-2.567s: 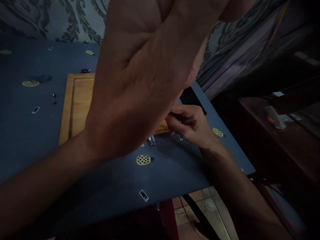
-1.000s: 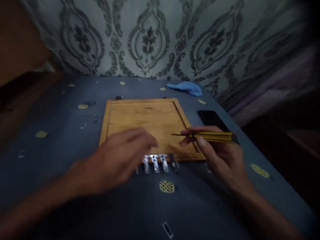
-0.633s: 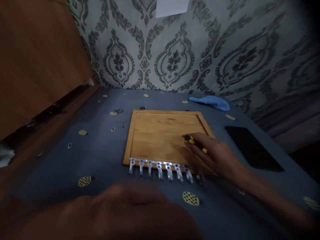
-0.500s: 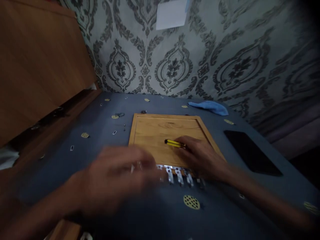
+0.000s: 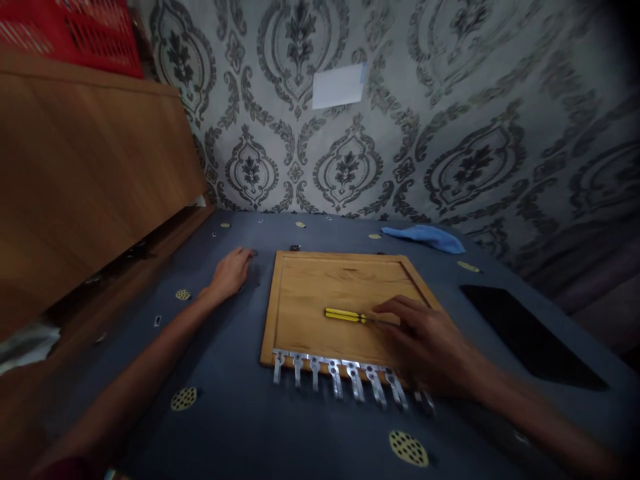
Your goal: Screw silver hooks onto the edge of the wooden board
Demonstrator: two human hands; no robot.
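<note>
My right hand (image 5: pixel 425 337) is over the right part of a framed wooden panel (image 5: pixel 305 280). Its fingers close around the metal shaft of a screwdriver, whose yellow-and-black handle (image 5: pixel 345 315) points left above the panel. Along the panel's near edge runs a row of several shiny metal hinge-like clips (image 5: pixel 335 380), their arms sticking out toward me. Left of the panel, my left hand (image 5: pixel 233 272) rests low at the tabletop with its fingers drawn together. Something small and dark shows by the fingertips, too small to name.
A dark flat slab (image 5: pixel 530 337) lies right of the panel, and a blue cloth (image 5: pixel 425 237) lies behind it. A wooden cabinet (image 5: pixel 95 160) borders the left side, with a red basket (image 5: pixel 100 33) on top. The patterned wall closes off the back.
My left hand has moved from in front of the panel to the tabletop at its far left. My right hand keeps the screwdriver. The view has tilted up, uncovering the whole clip row.
</note>
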